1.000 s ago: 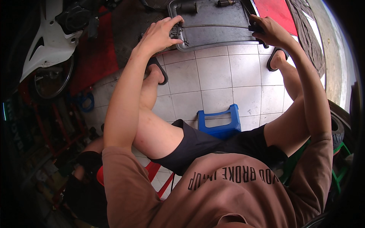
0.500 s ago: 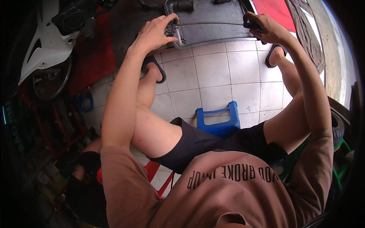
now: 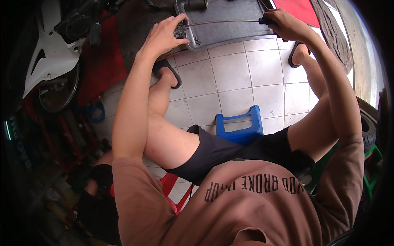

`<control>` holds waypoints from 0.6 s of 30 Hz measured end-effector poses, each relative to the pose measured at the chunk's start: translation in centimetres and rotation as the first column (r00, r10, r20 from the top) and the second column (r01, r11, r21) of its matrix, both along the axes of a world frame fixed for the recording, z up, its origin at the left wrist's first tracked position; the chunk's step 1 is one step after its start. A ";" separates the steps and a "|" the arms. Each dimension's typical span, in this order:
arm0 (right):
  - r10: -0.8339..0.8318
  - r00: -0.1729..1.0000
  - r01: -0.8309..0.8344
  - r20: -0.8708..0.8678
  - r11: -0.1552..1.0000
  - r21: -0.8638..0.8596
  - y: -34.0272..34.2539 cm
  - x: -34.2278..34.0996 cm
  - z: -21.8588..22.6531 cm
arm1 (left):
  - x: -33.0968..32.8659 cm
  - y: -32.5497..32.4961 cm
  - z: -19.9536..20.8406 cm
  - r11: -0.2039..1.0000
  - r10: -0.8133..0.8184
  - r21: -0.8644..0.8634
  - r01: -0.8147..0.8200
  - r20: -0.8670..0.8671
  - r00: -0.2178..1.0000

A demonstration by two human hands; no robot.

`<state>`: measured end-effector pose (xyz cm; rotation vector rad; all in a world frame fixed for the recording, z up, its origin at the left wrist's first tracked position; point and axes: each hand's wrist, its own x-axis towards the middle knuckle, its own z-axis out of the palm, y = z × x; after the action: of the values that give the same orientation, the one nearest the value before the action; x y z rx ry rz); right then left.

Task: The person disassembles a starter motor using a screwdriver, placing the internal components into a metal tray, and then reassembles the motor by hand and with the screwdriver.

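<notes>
A white-tiled floor (image 3: 230,69) is bordered by red matting (image 3: 98,57). Over a grey tray (image 3: 234,35), a thin rod (image 3: 225,21) is stretched, its black handle (image 3: 267,21) held in the right hand (image 3: 290,23). The left hand (image 3: 161,36) is placed at a small metal part (image 3: 180,31), thumb and forefinger spread; whether it is gripped cannot be told.

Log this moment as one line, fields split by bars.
left hand: at metal part, grip unclear | right hand: gripping black handle | thin rod: over tray, between hands
</notes>
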<state>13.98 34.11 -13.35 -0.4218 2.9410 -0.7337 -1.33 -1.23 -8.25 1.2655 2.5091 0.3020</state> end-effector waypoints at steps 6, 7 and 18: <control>-0.293 0.917 0.224 0.269 0.939 0.261 -2.5 0.0 4.2 | 0.5 0.0 0.0 1.000 -0.008 -0.018 0.009 0.019 1.000; -0.300 0.914 0.230 0.272 0.938 0.260 -2.1 0.0 3.5 | 0.6 0.1 -0.1 1.000 0.000 -0.026 0.001 0.034 0.999; -0.295 0.848 0.256 0.441 0.955 0.148 -2.3 0.1 4.3 | 0.6 0.5 -0.7 1.000 -0.014 -0.005 0.015 0.033 0.999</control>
<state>14.07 31.84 -9.06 0.1748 2.5834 -0.6256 -0.73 -0.69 -8.93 1.2657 2.4701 0.3103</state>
